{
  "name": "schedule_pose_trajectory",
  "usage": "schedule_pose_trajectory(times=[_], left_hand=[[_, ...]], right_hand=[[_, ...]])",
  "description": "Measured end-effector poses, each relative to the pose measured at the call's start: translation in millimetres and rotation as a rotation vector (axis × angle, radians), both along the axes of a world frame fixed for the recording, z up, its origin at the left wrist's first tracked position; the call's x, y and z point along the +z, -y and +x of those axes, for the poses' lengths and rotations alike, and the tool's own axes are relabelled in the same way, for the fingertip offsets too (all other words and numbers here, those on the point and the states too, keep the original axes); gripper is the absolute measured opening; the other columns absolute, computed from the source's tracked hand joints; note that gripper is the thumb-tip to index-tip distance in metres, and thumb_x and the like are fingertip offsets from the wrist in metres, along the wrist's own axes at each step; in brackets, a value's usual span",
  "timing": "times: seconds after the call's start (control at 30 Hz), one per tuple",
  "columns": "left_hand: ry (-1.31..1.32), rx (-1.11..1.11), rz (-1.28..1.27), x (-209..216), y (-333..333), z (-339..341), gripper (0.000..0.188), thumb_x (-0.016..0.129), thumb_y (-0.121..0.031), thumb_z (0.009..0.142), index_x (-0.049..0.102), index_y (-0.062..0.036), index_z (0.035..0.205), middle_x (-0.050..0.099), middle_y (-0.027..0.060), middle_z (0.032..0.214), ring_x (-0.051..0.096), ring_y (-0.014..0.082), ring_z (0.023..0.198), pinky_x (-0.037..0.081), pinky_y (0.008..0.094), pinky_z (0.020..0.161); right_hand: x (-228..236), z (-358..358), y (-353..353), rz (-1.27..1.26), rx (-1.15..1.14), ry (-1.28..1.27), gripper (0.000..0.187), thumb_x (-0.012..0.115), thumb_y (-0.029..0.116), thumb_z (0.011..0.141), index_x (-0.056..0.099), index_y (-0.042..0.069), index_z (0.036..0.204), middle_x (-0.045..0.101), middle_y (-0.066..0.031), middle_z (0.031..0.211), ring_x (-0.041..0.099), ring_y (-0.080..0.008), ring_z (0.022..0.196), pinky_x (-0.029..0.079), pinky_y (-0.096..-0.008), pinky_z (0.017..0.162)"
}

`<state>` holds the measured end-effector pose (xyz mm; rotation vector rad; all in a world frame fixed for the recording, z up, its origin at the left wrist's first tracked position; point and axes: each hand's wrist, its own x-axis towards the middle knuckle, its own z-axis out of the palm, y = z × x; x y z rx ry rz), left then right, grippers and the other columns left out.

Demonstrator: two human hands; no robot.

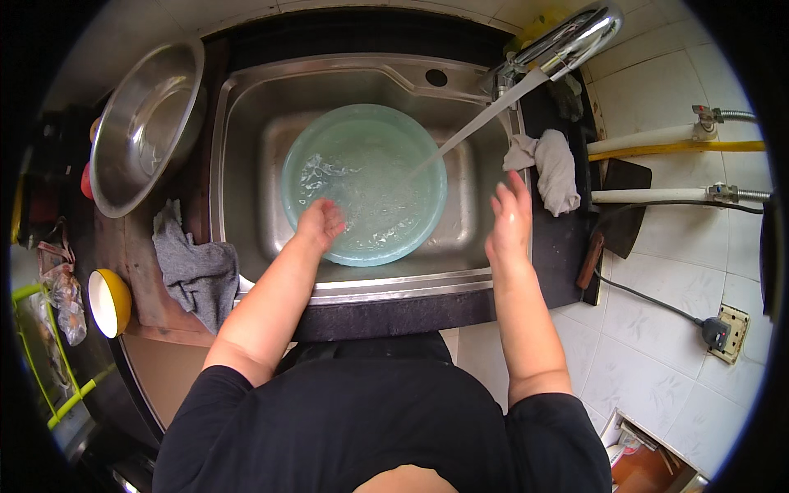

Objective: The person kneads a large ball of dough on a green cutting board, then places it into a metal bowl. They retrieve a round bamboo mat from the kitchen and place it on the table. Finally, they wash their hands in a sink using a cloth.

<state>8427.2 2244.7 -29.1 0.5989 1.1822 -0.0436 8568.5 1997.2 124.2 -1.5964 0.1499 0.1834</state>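
Note:
A pale green, see-through basin (440, 201) of water sits in the stainless steel sink (246, 197). From the chrome faucet (579, 41) a stream of water (489, 115) runs into it. My left hand (320, 224) is over the basin's near left rim, its fingers loosely bent and apart, with nothing seen in it. At the sink's right edge, my right hand (510, 222) has its fingers stretched out, just short of a crumpled light grey cloth (556, 172). Whether its fingertips touch that cloth is hard to tell. Nothing shows in the right hand.
A large steel bowl (148, 127) leans at the left, with a dark grey cloth (193, 267) and a yellow bowl (109, 303) nearer me. On the right, a cleaver (620, 209) with a wooden handle hangs by the pipes (649, 195). A plug (713, 333) sits in the wall socket.

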Motion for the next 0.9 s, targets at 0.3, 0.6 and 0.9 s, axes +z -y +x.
schedule_pose_trajectory(times=[0.3, 0.6, 0.9], left_hand=[[0.094, 0.136, -0.060, -7, 0, 0, 0.040, 0.038, -0.034, 0.090, 0.047, -0.0013, 0.112, 0.048, 0.0121, 0.117, 0.047, 0.0233, 0.100, 0.039, 0.0371, 0.087], [0.149, 0.182, 0.118, -7, 11, 13, 0.048, 0.029, -0.037, 0.093, 0.041, -0.0013, 0.123, 0.039, 0.0119, 0.131, 0.035, 0.0232, 0.122, 0.026, 0.0326, 0.099], [0.321, 0.489, -0.212, 18, 11, 34, 0.050, 0.029, -0.040, 0.093, 0.040, -0.0028, 0.123, 0.044, 0.0137, 0.125, 0.040, 0.0248, 0.117, 0.029, 0.0374, 0.100]], right_hand=[[-2, 97, -72, 0.138, 0.272, 0.198, 0.029, 0.047, 0.024, 0.088, 0.052, 0.003, 0.107, 0.056, -0.0076, 0.102, 0.049, -0.0173, 0.100, 0.038, -0.0330, 0.086], [-203, -7, -113, -0.264, 0.293, -0.444, 0.039, 0.045, 0.030, 0.087, 0.052, 0.000, 0.110, 0.056, -0.0143, 0.109, 0.052, -0.0261, 0.098, 0.041, -0.0360, 0.084], [-92, -98, -172, 0.378, 0.494, -0.420, 0.043, 0.037, 0.036, 0.090, 0.054, 0.000, 0.105, 0.053, -0.0151, 0.113, 0.050, -0.0247, 0.104, 0.038, -0.0343, 0.091]])
